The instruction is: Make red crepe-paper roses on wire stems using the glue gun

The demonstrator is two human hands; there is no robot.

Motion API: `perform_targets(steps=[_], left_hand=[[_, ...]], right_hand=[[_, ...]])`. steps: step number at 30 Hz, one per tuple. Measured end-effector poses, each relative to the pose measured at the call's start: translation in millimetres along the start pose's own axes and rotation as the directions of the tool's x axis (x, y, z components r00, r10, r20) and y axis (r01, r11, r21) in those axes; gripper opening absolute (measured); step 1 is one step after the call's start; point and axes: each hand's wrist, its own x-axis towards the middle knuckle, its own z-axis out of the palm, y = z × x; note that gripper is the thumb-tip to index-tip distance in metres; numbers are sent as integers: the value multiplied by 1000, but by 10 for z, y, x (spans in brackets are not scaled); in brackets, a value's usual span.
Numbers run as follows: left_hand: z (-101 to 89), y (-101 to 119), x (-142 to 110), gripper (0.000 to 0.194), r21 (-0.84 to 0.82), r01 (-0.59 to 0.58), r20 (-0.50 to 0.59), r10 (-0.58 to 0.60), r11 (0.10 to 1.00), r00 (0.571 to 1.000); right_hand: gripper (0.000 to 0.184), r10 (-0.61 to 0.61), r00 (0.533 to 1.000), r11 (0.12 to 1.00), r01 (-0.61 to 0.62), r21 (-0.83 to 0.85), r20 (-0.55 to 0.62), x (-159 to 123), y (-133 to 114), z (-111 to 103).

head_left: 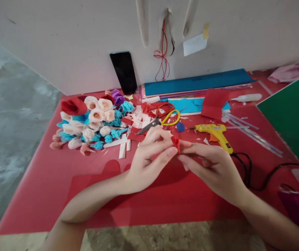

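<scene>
While pinched between fingertips of left hand and right hand above smooth red tabletop, red crepe-paper scrap: probably light, soft, easily creased; best taken lightly by the edges. Around: paper flowers, yellow glue gun, white panel, grey floor.

The red crepe paper between the left hand and right hand is partly covered by fingers, lettering on the glue gun beyond is too small to read, and right of both hands the frame's edge cuts off the green board, black cord and pink cloth.
</scene>
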Motion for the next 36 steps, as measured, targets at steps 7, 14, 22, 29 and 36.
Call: perform_targets(steps=[7, 14, 22, 29, 36], left_hand=[[-7, -65, -43, 27, -84, -9, -17, 8, 996, 1000], [-23, -37, -1, 20, 41, -96, -35, 97, 995, 995], [-19, -62, 4, 25, 137, -178, 3, 179, 974, 984], [-70, -42, 76, 17, -55, -113, 41, 116, 992, 992], [-309, -60, 23, 30, 79, -20, 61, 15, 997, 998]], right_hand=[[16, 35, 996, 994, -43, 101, 79, -13, -9, -9], [15, 40, 993, 992, -54, 117, 114, -11, 6, 7], [16, -2, 993, 994, -10, 105, 117, -10, 14, -2], [17, -50, 990, 998, 43, 54, 130, 1, 41, -6], [14, -22, 1000, 999, 22, -29, -4, -31, -72, -91]])
